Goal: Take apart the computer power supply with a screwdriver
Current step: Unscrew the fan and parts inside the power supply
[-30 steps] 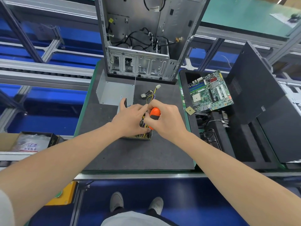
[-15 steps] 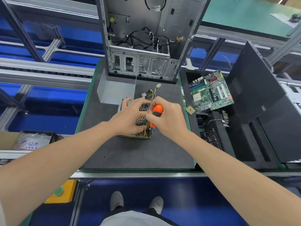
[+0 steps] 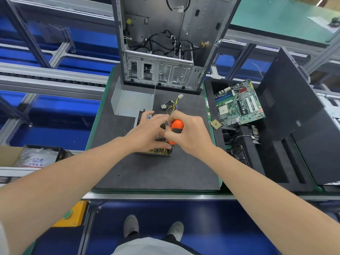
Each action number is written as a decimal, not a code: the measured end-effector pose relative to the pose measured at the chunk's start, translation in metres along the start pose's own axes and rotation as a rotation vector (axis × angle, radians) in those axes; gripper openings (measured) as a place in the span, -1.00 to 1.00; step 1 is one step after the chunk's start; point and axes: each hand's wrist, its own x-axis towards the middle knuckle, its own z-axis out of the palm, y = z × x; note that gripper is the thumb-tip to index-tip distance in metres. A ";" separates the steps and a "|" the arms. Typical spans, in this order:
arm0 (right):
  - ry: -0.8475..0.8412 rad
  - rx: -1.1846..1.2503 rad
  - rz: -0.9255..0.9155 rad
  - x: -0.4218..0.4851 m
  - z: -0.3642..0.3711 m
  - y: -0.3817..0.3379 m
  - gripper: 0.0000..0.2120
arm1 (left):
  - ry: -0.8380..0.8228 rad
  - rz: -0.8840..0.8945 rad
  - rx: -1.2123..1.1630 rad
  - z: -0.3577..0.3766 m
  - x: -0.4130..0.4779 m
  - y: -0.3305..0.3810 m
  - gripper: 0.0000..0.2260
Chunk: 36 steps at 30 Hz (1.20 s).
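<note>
Our left hand (image 3: 147, 134) spread flat on open metal power supply (image 3: 159, 152); right hand (image 3: 193, 135) grips orange-handled screwdriver (image 3: 177, 125). Likely stiff, fragile inside: we'd grip its edges.

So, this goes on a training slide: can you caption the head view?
Right hand grips an orange screwdriver over the opened power supply; left hand steadies it on the grey mat.

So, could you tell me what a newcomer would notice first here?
The orange screwdriver stands out at the centre of the grey mat, gripped by the right hand over the opened power supply that the left hand rests on. Behind them stands a stripped computer case; a green motherboard lies to the right.
</note>
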 end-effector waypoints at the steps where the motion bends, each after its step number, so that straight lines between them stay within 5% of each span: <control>1: -0.054 0.011 -0.013 0.002 -0.002 -0.001 -0.84 | -0.006 -0.002 0.009 0.000 0.000 0.000 -0.63; 12: -0.692 -0.122 -0.069 0.040 -0.050 0.005 -0.82 | -0.022 -0.009 -0.018 -0.010 -0.001 0.012 -0.83; 18: -0.411 -0.199 0.073 0.030 -0.030 -0.010 -0.82 | 0.040 -0.057 -0.134 -0.009 0.001 0.016 -0.69; 21: -0.414 -0.238 0.181 0.029 -0.029 -0.015 -0.77 | 0.068 -0.062 -0.217 -0.010 0.001 0.016 -0.67; 27: -0.185 -0.611 0.198 0.025 -0.021 -0.029 -0.62 | 0.067 -0.054 -0.204 -0.010 0.002 0.018 -0.64; 33: -0.376 -0.495 0.325 0.038 -0.015 -0.026 -0.70 | 0.056 -0.052 -0.457 -0.013 0.008 0.011 -0.79; 36: -0.479 -0.444 0.269 0.042 -0.021 -0.022 -0.78 | -0.025 -0.064 -0.597 -0.017 0.009 0.011 -0.71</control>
